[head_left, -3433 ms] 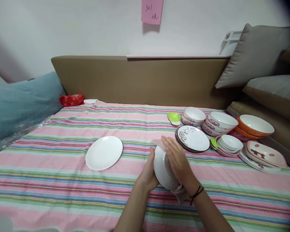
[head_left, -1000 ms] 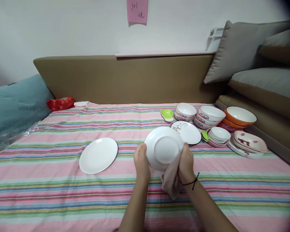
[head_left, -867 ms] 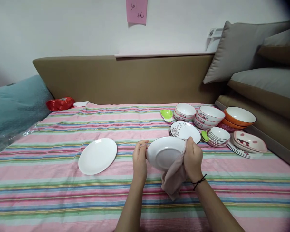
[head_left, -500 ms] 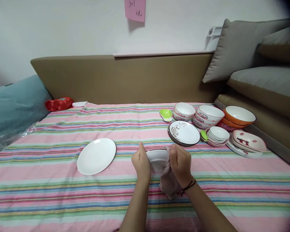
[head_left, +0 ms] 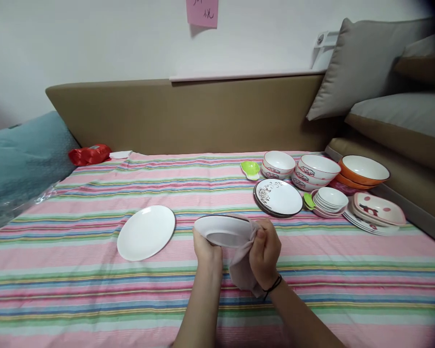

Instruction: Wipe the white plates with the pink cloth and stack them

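Note:
A white plate with a dark rim (head_left: 223,230) is held tilted above the striped cloth, its underside facing me. My left hand (head_left: 206,249) is closed on the plate's left edge from below, fingers partly hidden. At the right edge, my right hand (head_left: 266,251) grips a greyish-pink cloth (head_left: 244,270) bunched over the rim; the cloth's loose end hangs beneath. A plain white plate (head_left: 146,233) lies on the striped cloth left of my hands. Just beyond my right hand sits a stack of flower-patterned plates (head_left: 279,197).
Stacked bowls (head_left: 317,170), orange bowls (head_left: 364,170), small white bowls (head_left: 331,198) and oval dishes (head_left: 380,210) stand at right. A green leaf-shaped dish (head_left: 250,168) lies beside them. Cushions (head_left: 369,63) rise behind. A red package (head_left: 90,154) sits at the far left.
The held plate has turned and shifted left, showing more of its underside. My left hand has rotated beneath its edge; my right hand with the cloth moved slightly left. The view shifted slightly.

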The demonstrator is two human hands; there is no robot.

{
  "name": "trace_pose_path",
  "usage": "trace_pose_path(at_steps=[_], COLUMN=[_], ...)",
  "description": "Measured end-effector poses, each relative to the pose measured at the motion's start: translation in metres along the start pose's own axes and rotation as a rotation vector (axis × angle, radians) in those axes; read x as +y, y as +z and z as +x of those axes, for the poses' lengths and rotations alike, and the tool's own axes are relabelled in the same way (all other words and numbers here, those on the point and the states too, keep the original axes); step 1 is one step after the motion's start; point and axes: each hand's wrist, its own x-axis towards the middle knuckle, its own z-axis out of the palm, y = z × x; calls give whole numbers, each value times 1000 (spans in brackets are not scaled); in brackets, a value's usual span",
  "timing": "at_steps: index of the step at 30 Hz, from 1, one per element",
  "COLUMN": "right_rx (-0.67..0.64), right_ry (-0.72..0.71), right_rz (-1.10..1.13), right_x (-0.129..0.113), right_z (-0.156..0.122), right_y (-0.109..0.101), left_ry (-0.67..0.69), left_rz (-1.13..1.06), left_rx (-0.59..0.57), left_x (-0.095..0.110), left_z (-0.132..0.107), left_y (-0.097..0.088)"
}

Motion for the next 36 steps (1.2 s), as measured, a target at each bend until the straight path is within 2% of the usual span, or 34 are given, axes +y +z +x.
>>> trace_pose_path(at_steps=[2, 4, 8, 11, 15, 18, 21, 23, 24, 26, 28, 31, 33, 36], right_rx=[9, 33, 89, 114, 203, 256, 208, 134, 94, 16, -31, -7, 39, 112], right_ry=[0, 69, 368, 519, 586, 614, 612, 617, 610, 583, 568, 574, 576, 661], right_rz=[17, 58, 156, 168, 127, 121, 146, 162, 164, 161, 163, 212, 238, 244], right_x=[0, -2, -8, -10, -1, 13, 25, 30, 30, 29, 27, 24, 23, 21], right_z=[-5, -10, -13, -4, 21, 40, 51, 54, 54, 53, 51, 49, 47, 40], right_y=[3, 8, 21, 24, 13, -1, -13, -19, -20, -20, -18, -12, -7, 0], left_ry=[-50, -101, -280, -411, -471, -397, -170, -55, -42, -63, -87, -50, -13, 1], left_rz=[-25, -59, -117, -116, 16, 186, 303, 390, 454, 614, 745, 761, 675, 493], left_rx=[-35, -47, -112, -88, -90, -96, -128, -268, -370, -553, -616, -576, -527, -416], left_x=[-2, -3, -9, -14, -19, -17, -5, 7, 14, 27, 34, 34, 28, 18], left_z=[-1, -1, -1, -2, -14, -23, -24, -21, -19, -16, -14, -13, -13, -13], left_y=[1, 1, -3, -3, 1, 6, 10, 11, 11, 8, 4, -1, -2, 1])
